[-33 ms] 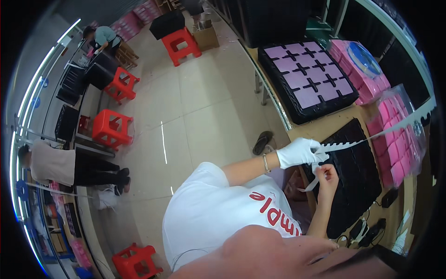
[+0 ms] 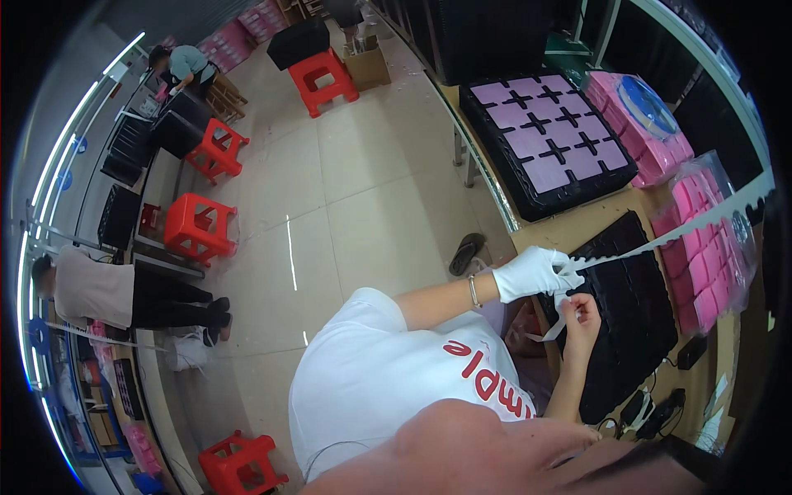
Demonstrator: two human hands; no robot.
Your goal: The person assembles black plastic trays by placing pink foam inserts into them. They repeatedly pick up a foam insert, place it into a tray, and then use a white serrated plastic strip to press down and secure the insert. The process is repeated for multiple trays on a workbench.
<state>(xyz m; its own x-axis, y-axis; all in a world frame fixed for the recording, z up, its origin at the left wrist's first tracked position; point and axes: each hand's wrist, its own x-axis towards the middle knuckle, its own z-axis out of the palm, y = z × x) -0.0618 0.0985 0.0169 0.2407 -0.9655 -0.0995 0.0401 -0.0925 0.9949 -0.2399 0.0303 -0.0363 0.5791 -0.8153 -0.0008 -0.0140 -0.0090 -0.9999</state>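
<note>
My left hand (image 2: 532, 274), in a white glove, is closed on a long white strip (image 2: 660, 239) with a notched edge. From the far right the strip runs slantwise to the glove. My bare right hand (image 2: 580, 313) is just below, its thumb and fingers pinching the strip's other stretch, whose loose end (image 2: 544, 335) dangles to the left. Under the hands lies a flat black moulded panel (image 2: 631, 318) on the table. The part of the strip inside the glove is hidden.
A black tray with lilac squares (image 2: 553, 124) stands farther back on the table. Beside it are wrapped pink padded blocks (image 2: 701, 239) and a blue-rimmed reel (image 2: 648, 106). Cables and small black devices (image 2: 660, 412) lie near. Red stools (image 2: 198, 227) and two people are to the left.
The strip between the glove and the far right now runs straighter and its notches have shifted. My hands stay almost where they were.
</note>
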